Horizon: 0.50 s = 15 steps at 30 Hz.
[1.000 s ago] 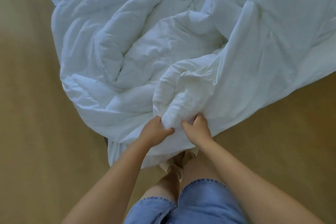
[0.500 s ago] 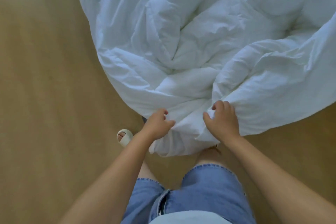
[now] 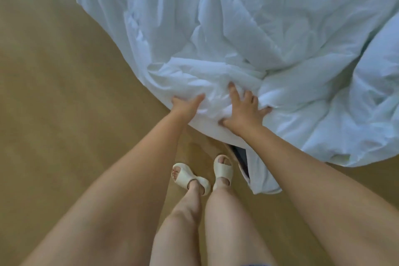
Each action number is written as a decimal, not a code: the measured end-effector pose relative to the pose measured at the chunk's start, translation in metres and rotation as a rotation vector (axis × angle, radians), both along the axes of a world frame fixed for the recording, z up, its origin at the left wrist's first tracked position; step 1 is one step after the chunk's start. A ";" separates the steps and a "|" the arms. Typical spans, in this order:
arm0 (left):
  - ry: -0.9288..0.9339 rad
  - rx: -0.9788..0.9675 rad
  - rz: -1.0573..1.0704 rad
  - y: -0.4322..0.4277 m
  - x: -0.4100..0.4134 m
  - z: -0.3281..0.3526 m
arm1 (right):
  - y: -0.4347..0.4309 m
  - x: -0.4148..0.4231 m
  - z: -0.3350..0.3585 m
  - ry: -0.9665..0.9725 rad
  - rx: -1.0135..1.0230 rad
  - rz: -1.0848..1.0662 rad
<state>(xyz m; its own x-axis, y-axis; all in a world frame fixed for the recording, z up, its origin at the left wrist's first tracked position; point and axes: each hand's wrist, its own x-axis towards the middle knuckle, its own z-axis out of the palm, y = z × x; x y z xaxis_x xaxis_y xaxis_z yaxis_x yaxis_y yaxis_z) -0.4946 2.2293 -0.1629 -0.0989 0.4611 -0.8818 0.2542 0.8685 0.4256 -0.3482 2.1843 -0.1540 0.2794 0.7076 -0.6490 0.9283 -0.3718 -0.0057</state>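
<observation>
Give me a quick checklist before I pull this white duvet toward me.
1. Left hand grips the duvet edge: ok, thumb on top.
2. Right hand has a grip: not ok, its fingers lie spread flat on the fabric.
3. Feet off the fabric: ok, left sandal and right sandal stand on bare floor.
4. Hanging corner clear of the right sandal: ok, close but apart.
5. Dark thing under the duvet edge: cannot tell what it is.

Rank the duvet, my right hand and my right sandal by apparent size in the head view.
1. duvet
2. right hand
3. right sandal, though it lies farther from the camera than the hand.
</observation>
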 end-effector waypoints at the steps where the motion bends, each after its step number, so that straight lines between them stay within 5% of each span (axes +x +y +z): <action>1: -0.045 -0.031 0.018 0.011 -0.002 -0.002 | 0.006 -0.004 -0.004 -0.011 0.088 -0.076; 5: -0.115 -0.058 0.122 0.052 -0.007 0.001 | 0.040 -0.015 0.003 0.054 0.287 -0.314; 11: -0.366 -0.125 0.697 0.153 -0.055 0.019 | 0.131 -0.079 0.053 0.517 0.671 -0.463; 15: -0.182 0.246 0.409 0.264 -0.074 0.068 | 0.225 -0.122 0.077 0.678 0.691 -0.569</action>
